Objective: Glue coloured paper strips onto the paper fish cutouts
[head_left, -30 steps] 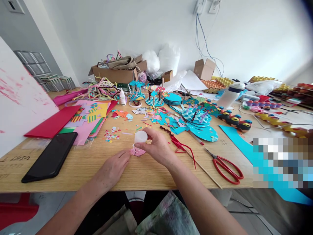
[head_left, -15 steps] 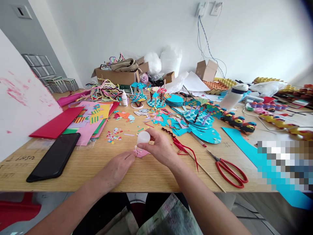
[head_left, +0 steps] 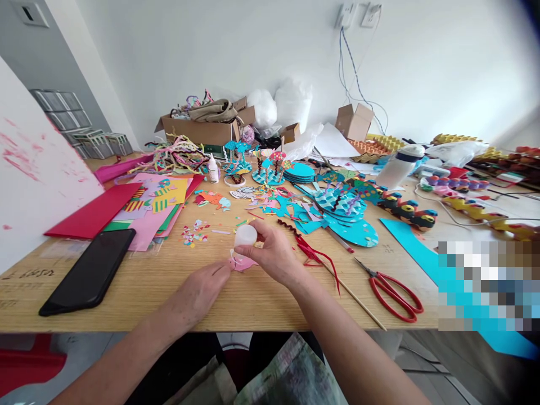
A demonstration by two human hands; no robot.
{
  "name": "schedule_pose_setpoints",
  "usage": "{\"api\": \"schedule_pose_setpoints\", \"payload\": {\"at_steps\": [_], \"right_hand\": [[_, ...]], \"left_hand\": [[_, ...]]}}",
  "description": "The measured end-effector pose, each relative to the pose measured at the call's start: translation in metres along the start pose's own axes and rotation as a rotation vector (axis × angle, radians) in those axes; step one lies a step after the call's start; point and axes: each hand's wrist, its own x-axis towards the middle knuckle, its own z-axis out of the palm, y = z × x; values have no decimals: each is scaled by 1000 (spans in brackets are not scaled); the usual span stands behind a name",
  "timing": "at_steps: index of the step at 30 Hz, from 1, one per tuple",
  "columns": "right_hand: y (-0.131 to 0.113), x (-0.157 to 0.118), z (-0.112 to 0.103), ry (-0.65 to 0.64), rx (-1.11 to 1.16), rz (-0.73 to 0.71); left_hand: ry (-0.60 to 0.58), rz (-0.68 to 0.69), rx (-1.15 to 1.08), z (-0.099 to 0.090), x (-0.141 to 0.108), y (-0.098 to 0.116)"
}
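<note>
My right hand (head_left: 276, 250) is closed round a translucent white glue bottle (head_left: 245, 236), tipped with its base up and its nozzle end low. Just under the nozzle lies a pink paper cutout (head_left: 244, 266), partly hidden by the bottle and my fingers. My left hand (head_left: 206, 287) pinches the cutout's left edge against the table, fingers together. Small coloured paper scraps (head_left: 194, 232) lie beyond my left hand. To the right of my right hand are red pipe cleaners (head_left: 316, 253) and a thin wooden stick (head_left: 358, 301).
Red-handled scissors (head_left: 394, 295) lie at the right, near a blue paper strip (head_left: 415, 250). A black phone (head_left: 88, 273) and coloured paper sheets (head_left: 145, 239) are at the left. Blue paper crafts (head_left: 341, 205), another white bottle (head_left: 214, 170) and a cardboard box (head_left: 198, 130) stand farther back.
The view has shifted very slightly. Both hands keep their hold, with the bottle still tipped over the pink cutout.
</note>
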Motion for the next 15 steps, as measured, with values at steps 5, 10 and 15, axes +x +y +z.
{"api": "schedule_pose_setpoints", "payload": {"at_steps": [5, 10, 15], "right_hand": [[0, 3, 4, 16, -48, -15], [2, -4, -5, 8, -22, 0], [2, -6, -4, 44, -31, 10]], "left_hand": [[5, 11, 16, 0, 1, 1], [15, 5, 28, 3, 0, -1], [27, 6, 3, 6, -2, -4]]}}
